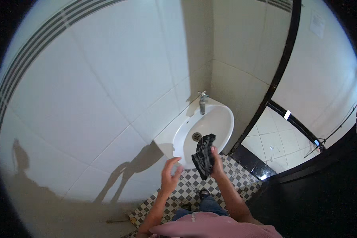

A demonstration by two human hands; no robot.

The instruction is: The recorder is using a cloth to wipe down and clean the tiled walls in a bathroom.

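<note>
A bunched black cloth (204, 157) with lighter grey streaks is held in my right hand (216, 163), over the near rim of a white ceramic washbasin (224, 119). My left hand (170, 175) is at the basin's near left edge, apart from the cloth, its fingers spread and holding nothing. A metal tap (202, 102) stands at the back corner of the basin; no running water can be made out. The round drain (197, 136) shows in the bowl just beyond the cloth.
Pale tiled walls (122, 89) meet behind the basin. Below is a checkered tile floor (193, 181). To the right, a dark door frame (275, 86) and a black threshold (255, 163) border a white-tiled floor (276, 142). A dark door (309, 193) stands at the lower right.
</note>
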